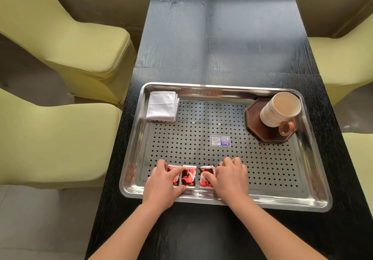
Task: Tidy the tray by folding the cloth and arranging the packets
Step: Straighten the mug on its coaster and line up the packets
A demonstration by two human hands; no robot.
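Observation:
A steel perforated tray [262, 169] lies on the dark table. A white cloth [162, 106] sits folded in its far left corner. Red, black and white packets [188, 177] lie side by side along the tray's near edge. My left hand [163, 181] rests flat on the left packets, its thumb on the middle one. My right hand [230, 177] presses its fingers on the right packet [204, 181]. Each hand hides part of the packets, and neither closes around one.
A white mug [279, 109] with a brown handle stands on a dark octagonal coaster [262, 132] in the tray's far right corner. A small label sticker [220, 140] lies mid-tray. Yellow-green chairs [66, 43] flank the narrow black table [222, 37].

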